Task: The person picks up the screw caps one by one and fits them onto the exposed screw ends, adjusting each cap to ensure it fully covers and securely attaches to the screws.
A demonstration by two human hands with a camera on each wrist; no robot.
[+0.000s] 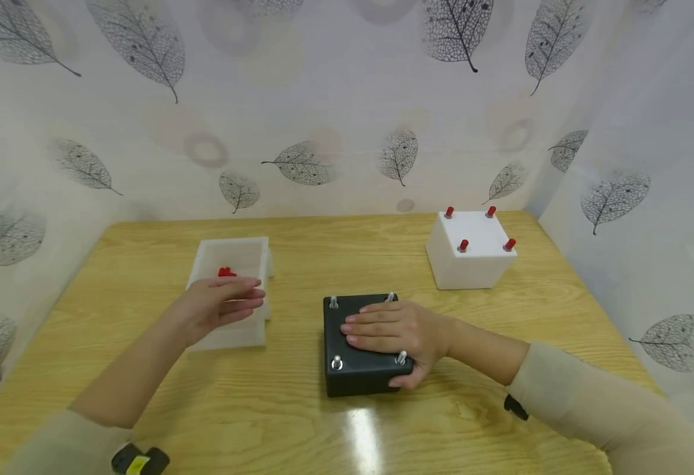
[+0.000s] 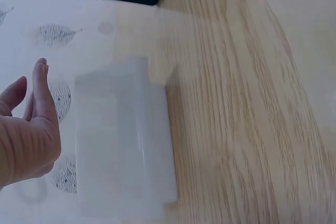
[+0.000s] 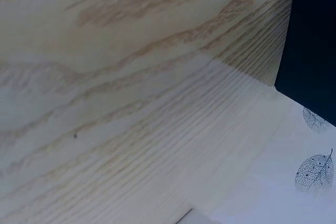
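A black box (image 1: pixel 355 366) with silver studs at its corners sits at the table's middle. My right hand (image 1: pixel 396 332) lies flat on its lid, fingers straight, thumb against its right side. My left hand (image 1: pixel 222 301) hovers with straight fingers over a translucent white tray (image 1: pixel 231 257) that holds small red pieces (image 1: pixel 225 272). In the left wrist view the hand (image 2: pixel 29 124) is open beside the tray (image 2: pixel 123 140), holding nothing. The right wrist view shows only the wood and an edge of the black box (image 3: pixel 310 51).
A white box (image 1: pixel 470 249) with four red studs on top stands at the back right. The wooden table (image 1: pixel 299 422) is enclosed by leaf-patterned curtains on three sides.
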